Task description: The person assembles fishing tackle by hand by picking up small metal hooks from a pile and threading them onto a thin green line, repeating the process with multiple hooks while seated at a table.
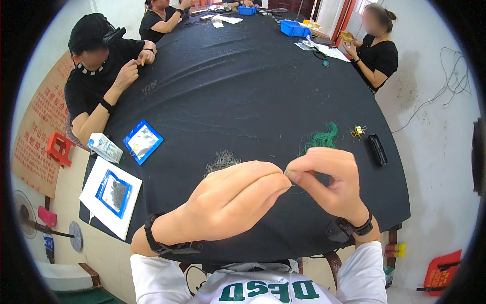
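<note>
Centrally: left hand [230, 202] and right hand [338, 183] are pinching narrowly, contents too small to tell; green threads [326, 138] are lying beyond the right; white shirt [243, 271] is bearing lettering [277, 289]; black tablecloth [217, 101] is stretching broadly toward curved edges.

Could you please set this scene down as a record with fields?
Left hand: fingers together, thumb hidden
Right hand: thumb and index finger pinched
Position: hands close together
Held: cannot tell
Just beyond: dark wiry pile, green threads
Table right: small yellow thing, black case
Table left: white box, blue-edged pouch, second pouch on white board
Cover: black cloth
</note>
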`<move>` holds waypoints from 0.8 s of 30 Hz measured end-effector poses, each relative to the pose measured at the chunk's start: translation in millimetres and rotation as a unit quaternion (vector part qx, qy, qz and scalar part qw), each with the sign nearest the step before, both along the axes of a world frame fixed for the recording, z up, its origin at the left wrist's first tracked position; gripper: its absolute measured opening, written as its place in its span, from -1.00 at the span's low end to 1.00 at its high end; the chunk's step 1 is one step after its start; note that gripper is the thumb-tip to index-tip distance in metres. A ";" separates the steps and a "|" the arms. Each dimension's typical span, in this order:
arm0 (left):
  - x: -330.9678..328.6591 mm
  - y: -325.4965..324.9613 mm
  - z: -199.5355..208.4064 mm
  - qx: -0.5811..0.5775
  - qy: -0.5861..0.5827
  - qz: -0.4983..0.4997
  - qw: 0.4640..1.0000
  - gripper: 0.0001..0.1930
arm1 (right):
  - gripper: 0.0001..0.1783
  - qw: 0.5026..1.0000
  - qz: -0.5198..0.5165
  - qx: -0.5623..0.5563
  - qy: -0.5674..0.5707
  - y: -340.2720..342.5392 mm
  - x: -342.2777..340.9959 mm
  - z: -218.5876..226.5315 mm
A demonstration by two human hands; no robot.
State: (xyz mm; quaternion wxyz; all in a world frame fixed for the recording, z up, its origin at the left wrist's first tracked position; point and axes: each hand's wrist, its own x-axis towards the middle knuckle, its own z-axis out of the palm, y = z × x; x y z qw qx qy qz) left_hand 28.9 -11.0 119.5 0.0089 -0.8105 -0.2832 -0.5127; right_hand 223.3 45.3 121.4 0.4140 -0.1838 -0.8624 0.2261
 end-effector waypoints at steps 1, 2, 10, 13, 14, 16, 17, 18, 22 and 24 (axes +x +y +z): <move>-0.7 -0.4 0.9 -0.005 -0.005 0.002 1.000 -0.81 | -0.92 0.996 0.030 -0.089 0.002 -0.4 0.2 -1.2; -1.1 -0.7 1.7 -0.010 -0.010 0.004 1.000 -0.81 | -0.92 0.996 0.030 -0.088 0.003 -0.2 0.2 -2.0; -1.0 5.5 -0.5 -0.022 -0.049 -0.025 0.998 -0.81 | -0.87 0.869 0.177 -0.462 0.022 6.9 -1.7 -5.2; -1.3 6.0 -3.6 -0.107 -0.079 -0.045 0.990 -0.83 | -0.86 0.856 0.194 -0.475 0.069 10.4 -6.7 -10.7; -1.3 5.9 -4.9 -0.172 -0.105 -0.065 0.977 -0.85 | -0.86 0.856 0.194 -0.474 0.070 11.7 -6.6 -12.6; 1.2 6.2 -7.4 -0.225 -0.148 -0.088 0.959 -0.86 | -0.84 0.863 0.188 -0.465 0.068 13.6 -5.1 -16.3; 2.4 6.6 -8.2 -0.277 -0.191 -0.110 0.935 -0.88 | -0.84 0.863 0.187 -0.464 0.068 13.1 -4.3 -15.4; 1.7 6.9 -8.3 -0.276 -0.191 -0.109 0.936 -0.88 | -0.84 0.875 0.167 -0.452 0.049 12.6 -4.7 -13.7; -0.5 7.2 -10.1 -0.290 -0.194 -0.111 0.930 -0.91 | -0.84 0.899 0.103 -0.425 -0.007 10.6 -3.9 -2.1; -0.1 6.0 -9.4 -0.288 -0.191 -0.105 0.932 -0.92 | -0.85 0.918 0.050 -0.392 0.034 4.3 -6.9 2.8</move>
